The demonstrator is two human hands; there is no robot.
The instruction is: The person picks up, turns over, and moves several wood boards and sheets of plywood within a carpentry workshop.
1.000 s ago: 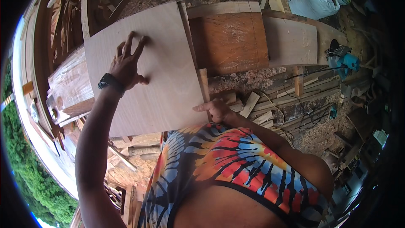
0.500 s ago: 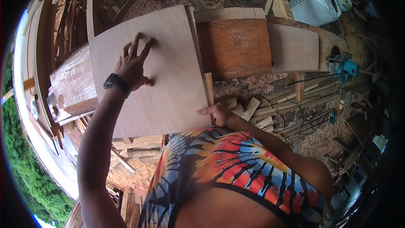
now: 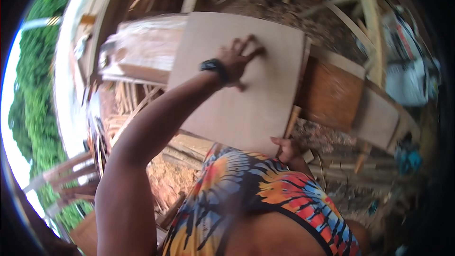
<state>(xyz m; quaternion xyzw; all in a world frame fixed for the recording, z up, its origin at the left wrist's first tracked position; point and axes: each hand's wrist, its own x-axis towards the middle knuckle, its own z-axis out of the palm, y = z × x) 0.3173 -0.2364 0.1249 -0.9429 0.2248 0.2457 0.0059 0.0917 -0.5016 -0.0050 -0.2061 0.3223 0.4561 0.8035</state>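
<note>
A pale plywood sheet [image 3: 251, 109] lies across the boards in front of me, its near edge close to my shirt. My left hand [image 3: 234, 61], with a dark watch at the wrist, rests on its upper face with fingers spread wide. At the near right corner my right hand [image 3: 290, 150] grips the edge, thumb over the top and fingers underneath, out of sight. Along the sheet's right side a thin edge of another layer shows below it.
A thick wood slab [image 3: 147, 50] extends left from under the sheet. To the right are an orange-brown board [image 3: 332, 92], a paler board [image 3: 377, 118] and a blurred blue power tool [image 3: 408, 159]. White sacks [image 3: 411, 83] stand at far right. Lumber and wood shavings [image 3: 173, 175] lie below.
My view has swung to the left, so the sheet and boards appear farther right and tilted. Both hands keep about the same places on the sheet.
</note>
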